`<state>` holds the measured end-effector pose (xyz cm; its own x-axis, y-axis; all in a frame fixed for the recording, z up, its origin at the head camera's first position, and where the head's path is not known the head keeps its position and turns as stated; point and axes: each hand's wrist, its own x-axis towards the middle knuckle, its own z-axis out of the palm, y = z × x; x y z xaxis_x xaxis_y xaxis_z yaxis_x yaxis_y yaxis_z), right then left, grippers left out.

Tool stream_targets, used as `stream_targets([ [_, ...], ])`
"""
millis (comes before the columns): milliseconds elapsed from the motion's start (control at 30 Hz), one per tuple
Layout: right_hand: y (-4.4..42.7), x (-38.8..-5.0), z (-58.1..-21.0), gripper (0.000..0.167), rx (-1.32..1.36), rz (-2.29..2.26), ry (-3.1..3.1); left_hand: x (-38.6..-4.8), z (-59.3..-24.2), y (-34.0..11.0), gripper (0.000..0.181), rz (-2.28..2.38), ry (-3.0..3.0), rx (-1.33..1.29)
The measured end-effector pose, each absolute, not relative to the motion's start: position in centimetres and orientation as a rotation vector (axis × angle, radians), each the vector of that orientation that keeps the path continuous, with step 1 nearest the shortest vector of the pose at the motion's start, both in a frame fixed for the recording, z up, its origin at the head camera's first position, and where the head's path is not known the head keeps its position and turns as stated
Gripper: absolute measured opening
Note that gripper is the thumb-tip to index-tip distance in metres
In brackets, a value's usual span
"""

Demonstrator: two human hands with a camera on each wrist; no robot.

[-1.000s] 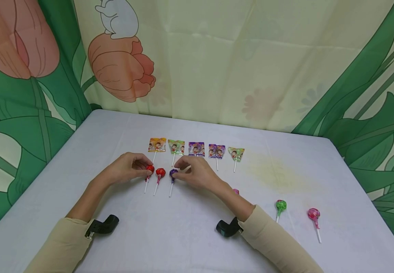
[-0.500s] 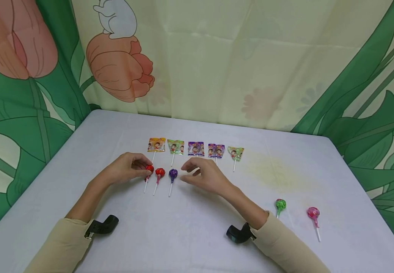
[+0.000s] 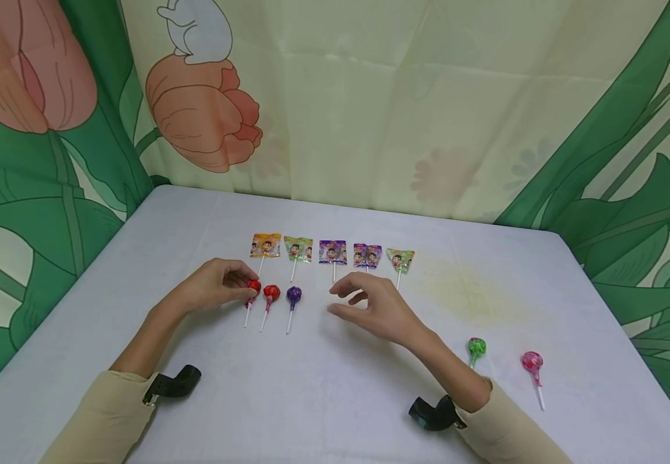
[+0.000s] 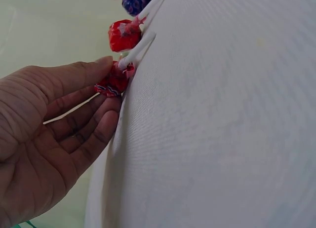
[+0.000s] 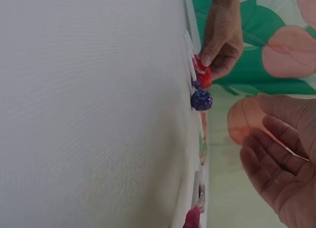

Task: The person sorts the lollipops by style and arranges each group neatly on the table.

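My left hand (image 3: 216, 283) pinches the red ball of the leftmost lollipop (image 4: 113, 82) between thumb and fingers; the lollipop's white stick points toward me on the table. Beside it lie another red lollipop (image 3: 271, 293) and a purple lollipop (image 3: 293, 295), roughly in a row. To the right of the purple one, and apart from it, my right hand (image 3: 378, 309) hovers with thumb and fingers spread, holding nothing. Low in the right wrist view shows part of a pink lollipop (image 5: 192, 218), which my right hand or arm covers in the head view.
Behind the hands runs a row of flat lollipops in printed wrappers, from an orange one (image 3: 266, 245) to a green one (image 3: 401, 260). A green lollipop (image 3: 476, 348) and a pink one (image 3: 532, 362) lie at right on the white-covered table (image 3: 288, 399). A printed curtain (image 3: 358, 129) hangs behind.
My right hand has let go of the purple lollipop and moved right and toward me. The purple lollipop stays put. My left hand has kept its pinch on the red one.
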<state>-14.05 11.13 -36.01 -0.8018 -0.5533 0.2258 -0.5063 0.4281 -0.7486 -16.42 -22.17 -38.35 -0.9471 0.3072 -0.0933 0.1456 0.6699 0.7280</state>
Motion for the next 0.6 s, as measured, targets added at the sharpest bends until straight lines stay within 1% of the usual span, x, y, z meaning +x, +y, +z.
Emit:
stream_targets([
  [600, 15.0, -12.6, -36.3, 0.024, -0.865, -1.334, 2.704, -16.5, -38.3, -22.3, 0.026, 1.157, 2.661, 0.386],
])
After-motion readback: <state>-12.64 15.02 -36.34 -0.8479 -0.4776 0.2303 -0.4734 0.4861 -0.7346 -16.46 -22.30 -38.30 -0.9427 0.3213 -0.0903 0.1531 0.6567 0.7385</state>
